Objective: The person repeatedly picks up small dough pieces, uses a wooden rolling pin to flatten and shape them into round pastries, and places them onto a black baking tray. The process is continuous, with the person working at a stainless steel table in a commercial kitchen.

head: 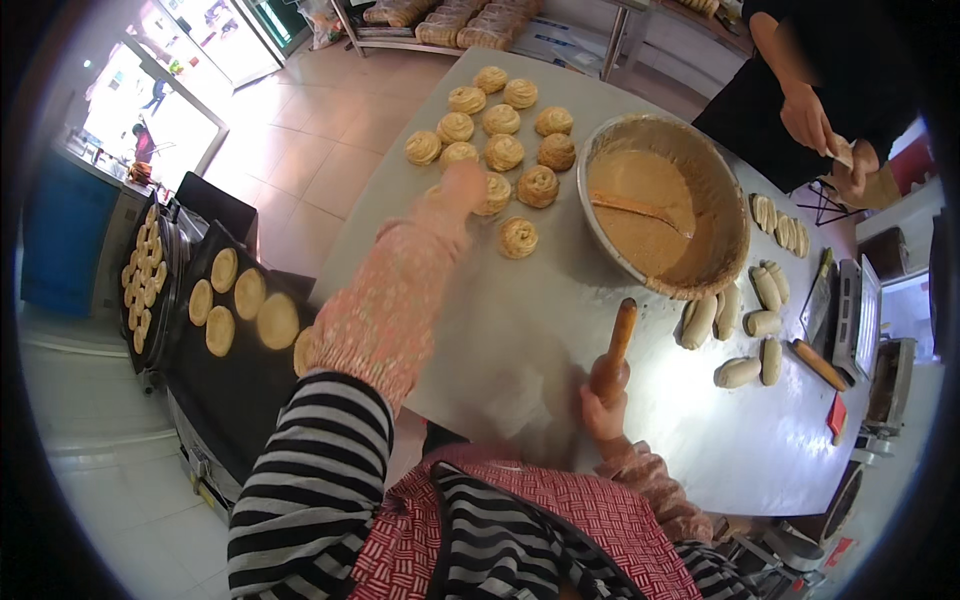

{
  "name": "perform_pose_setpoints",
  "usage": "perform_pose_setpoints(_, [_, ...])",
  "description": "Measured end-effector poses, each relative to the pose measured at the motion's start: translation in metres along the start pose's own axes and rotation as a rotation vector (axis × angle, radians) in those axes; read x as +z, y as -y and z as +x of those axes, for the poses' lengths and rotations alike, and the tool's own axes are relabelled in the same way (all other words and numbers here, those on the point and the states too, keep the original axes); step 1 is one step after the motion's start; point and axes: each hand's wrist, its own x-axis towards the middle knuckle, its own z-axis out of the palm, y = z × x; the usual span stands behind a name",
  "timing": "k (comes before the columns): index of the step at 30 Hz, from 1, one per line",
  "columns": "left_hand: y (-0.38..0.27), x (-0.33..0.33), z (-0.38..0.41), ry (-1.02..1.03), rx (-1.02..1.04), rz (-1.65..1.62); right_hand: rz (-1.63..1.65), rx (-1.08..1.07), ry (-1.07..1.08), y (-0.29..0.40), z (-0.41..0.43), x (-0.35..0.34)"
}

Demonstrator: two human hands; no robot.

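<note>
My left hand [463, 187] is blurred and reaches over the near-left side of a group of coiled dough rounds [504, 152]; its fingers cover part of them, so whether it holds one is hidden. In my right hand [606, 416] is a wooden rolling pin [621, 330], tilted up from the metal table [487, 322]. Beyond the pin stands a large metal bowl [731, 225] of brown paste [637, 187] with a wooden stirrer [637, 208] lying in it. Rolled dough pieces [700, 322] lie right of the bowl.
At the left, flat dough rounds [277, 321] lie on a black griddle [217, 390], beside a round pan [172, 300] of small rounds. A co-worker's hands [832, 142] hold a dough piece at the far right. A second rolling pin [817, 365], a red scraper [837, 418] and a scale [851, 322] are at the right edge.
</note>
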Motion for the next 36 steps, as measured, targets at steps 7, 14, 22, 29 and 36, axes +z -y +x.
perform_pose_setpoints(7, [-0.037,-0.023,0.02,0.5,-0.062,-0.002,0.002,0.327,0.028,-0.031,0.0,-0.022])
perform_pose_setpoints(14, [0.0,0.005,-0.053,0.019,-0.411,-1.14,0.055,0.265,0.028,-0.027,0.0,-0.012])
perform_pose_setpoints(22, [0.009,-0.002,-0.336,-0.211,0.606,-0.358,-0.104,0.386,0.22,0.023,-0.018,-0.017])
perform_pose_setpoints(29, [0.032,-0.045,-0.322,-0.526,0.523,-0.493,-1.108,-0.399,0.187,0.018,-0.047,0.043])
perform_pose_setpoints(36, [0.057,0.05,-0.293,-0.136,0.381,0.226,-1.317,-0.515,0.06,-0.02,0.006,0.094])
